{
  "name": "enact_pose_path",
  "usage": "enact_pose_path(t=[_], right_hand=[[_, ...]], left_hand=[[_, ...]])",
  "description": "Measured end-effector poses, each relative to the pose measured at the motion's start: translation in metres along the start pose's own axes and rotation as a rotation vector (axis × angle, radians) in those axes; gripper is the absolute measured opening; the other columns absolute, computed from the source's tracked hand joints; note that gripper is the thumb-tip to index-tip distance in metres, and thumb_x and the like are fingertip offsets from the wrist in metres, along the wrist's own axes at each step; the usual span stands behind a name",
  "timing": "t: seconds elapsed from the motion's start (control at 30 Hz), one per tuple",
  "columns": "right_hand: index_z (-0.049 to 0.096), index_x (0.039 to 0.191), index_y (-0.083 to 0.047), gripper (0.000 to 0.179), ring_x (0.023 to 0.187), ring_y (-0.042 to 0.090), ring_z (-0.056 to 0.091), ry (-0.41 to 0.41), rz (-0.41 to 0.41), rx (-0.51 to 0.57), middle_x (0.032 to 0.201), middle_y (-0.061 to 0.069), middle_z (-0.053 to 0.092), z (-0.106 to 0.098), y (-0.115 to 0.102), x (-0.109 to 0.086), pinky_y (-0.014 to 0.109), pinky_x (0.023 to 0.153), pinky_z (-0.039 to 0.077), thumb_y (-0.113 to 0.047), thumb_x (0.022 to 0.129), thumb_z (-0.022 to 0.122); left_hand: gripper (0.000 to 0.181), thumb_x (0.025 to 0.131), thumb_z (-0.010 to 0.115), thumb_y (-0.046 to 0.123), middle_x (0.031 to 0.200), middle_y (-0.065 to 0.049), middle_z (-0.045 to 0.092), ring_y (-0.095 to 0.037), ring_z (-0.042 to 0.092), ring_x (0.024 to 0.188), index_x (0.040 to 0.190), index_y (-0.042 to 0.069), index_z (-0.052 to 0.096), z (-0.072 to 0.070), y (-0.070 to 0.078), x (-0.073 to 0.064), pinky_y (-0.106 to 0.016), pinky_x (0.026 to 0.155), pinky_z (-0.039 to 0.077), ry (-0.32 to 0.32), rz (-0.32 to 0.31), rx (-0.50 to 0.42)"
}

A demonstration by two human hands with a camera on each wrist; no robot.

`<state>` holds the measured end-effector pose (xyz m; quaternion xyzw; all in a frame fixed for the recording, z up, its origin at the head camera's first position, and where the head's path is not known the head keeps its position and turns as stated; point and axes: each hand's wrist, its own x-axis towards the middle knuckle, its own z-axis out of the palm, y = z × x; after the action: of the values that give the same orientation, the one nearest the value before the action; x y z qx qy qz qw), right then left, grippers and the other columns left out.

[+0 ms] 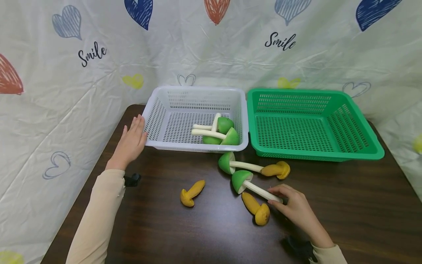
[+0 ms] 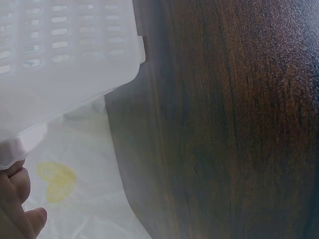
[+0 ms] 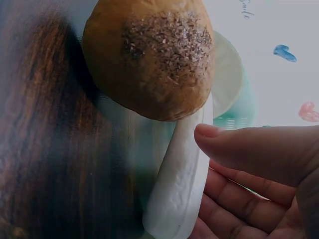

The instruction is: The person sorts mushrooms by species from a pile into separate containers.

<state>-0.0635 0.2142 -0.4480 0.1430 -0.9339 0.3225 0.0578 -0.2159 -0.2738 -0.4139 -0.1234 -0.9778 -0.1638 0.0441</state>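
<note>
Mushroom (image 1: 253, 187), green-capped, is pinched in your right hand (image 1: 298, 207) at near right; your left hand (image 1: 130, 141), unclenched, touches the white basket (image 1: 197, 146) at far left.

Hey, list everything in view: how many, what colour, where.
Table: 1, dark brown, beneath the items
Backdrop: 1, white with hearts, around table
White basket: 1, white, on table, back left
Green basket: 1, green, on table, back right
Basketed mushrooms: 3, green-capped, white-stemmed, in white basket
Green mushrooms: 2, green caps, white stems, in front of baskets
Yellow mushrooms: 3, yellow-brown, on table before baskets
Sleeves: 2, cream, lower left and right
Wrist gear: 2, black, beside sleeves
Left grip: 1, bare, touching white basket's left side
Right grip: 1, bare, pinching the nearer green mushroom's stem
</note>
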Motion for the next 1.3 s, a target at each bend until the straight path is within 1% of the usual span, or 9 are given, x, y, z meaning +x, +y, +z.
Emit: enact_pose_path(t=[0.13, 0.3, 0.5, 0.63, 0.9, 1.1, 1.3], right_hand=[[0.07, 0.095, -0.009, 0.028, 0.077, 0.012, 0.062, -0.018, 0.015, -0.001, 0.09, -0.004, 0.065, 0.0006, -0.0017, 0.0028, 0.031, 0.064, 0.053, -0.003, 0.07, 0.081], [0.07, 0.096, -0.011, 0.026, 0.077, 0.014, 0.061, -0.055, 0.052, -0.012, 0.094, -0.002, 0.066, 0.0016, -0.0007, 0.0008, 0.03, 0.063, 0.049, -0.007, 0.072, 0.08], [0.07, 0.096, -0.01, 0.026, 0.076, 0.013, 0.06, -0.056, 0.064, -0.02, 0.095, 0.0, 0.066, 0.0049, 0.0019, -0.0023, 0.028, 0.061, 0.047, -0.006, 0.072, 0.08], [0.071, 0.094, -0.011, 0.026, 0.075, 0.013, 0.06, -0.031, 0.047, -0.022, 0.093, -0.002, 0.066, 0.006, 0.0027, -0.0019, 0.028, 0.06, 0.047, -0.005, 0.071, 0.081], [0.072, 0.09, -0.011, 0.029, 0.076, 0.013, 0.062, 0.067, -0.032, -0.034, 0.09, -0.004, 0.068, 0.0077, 0.0041, 0.001, 0.028, 0.061, 0.048, 0.0, 0.065, 0.082], [0.072, 0.092, -0.012, 0.03, 0.075, 0.009, 0.06, 0.073, -0.04, -0.026, 0.09, -0.005, 0.067, 0.0074, 0.0038, -0.0007, 0.026, 0.059, 0.047, 0.001, 0.066, 0.082], [0.071, 0.092, -0.012, 0.032, 0.077, 0.009, 0.061, 0.088, -0.049, -0.022, 0.09, -0.005, 0.067, 0.0055, 0.0014, -0.0012, 0.026, 0.059, 0.048, 0.002, 0.065, 0.082]], left_hand=[[0.058, 0.102, 0.032, 0.024, 0.156, -0.017, 0.007, -0.033, 0.006, 0.143, 0.148, -0.005, 0.012, -0.002, 0.0, -0.0002, -0.059, 0.109, 0.005, -0.002, -0.005, 0.0], [0.059, 0.101, 0.032, 0.024, 0.156, -0.017, 0.008, -0.031, 0.005, 0.143, 0.148, -0.005, 0.012, -0.0026, 0.0017, -0.0005, -0.058, 0.11, 0.003, -0.006, -0.008, -0.006], [0.059, 0.101, 0.033, 0.024, 0.155, -0.018, 0.01, -0.031, 0.005, 0.143, 0.148, -0.005, 0.014, -0.0005, 0.0031, 0.0003, -0.058, 0.11, 0.002, -0.002, -0.005, -0.002], [0.059, 0.101, 0.034, 0.025, 0.155, -0.018, 0.01, -0.03, 0.005, 0.143, 0.148, -0.005, 0.014, 0.0001, 0.0022, 0.0013, -0.058, 0.11, 0.003, 0.0, -0.002, 0.004], [0.06, 0.101, 0.033, 0.025, 0.156, -0.016, 0.008, -0.031, 0.005, 0.143, 0.148, -0.005, 0.013, 0.0002, -0.001, 0.0, -0.058, 0.11, 0.004, 0.006, -0.004, 0.007], [0.058, 0.102, 0.032, 0.023, 0.155, -0.018, 0.009, -0.034, 0.008, 0.142, 0.148, -0.006, 0.013, -0.0007, -0.0008, -0.0011, -0.06, 0.109, 0.007, 0.017, 0.023, -0.001], [0.058, 0.102, 0.033, 0.023, 0.156, -0.018, 0.008, -0.032, 0.006, 0.143, 0.148, -0.006, 0.012, -0.0014, 0.0001, -0.0006, -0.059, 0.11, 0.005, 0.003, 0.018, -0.008]])
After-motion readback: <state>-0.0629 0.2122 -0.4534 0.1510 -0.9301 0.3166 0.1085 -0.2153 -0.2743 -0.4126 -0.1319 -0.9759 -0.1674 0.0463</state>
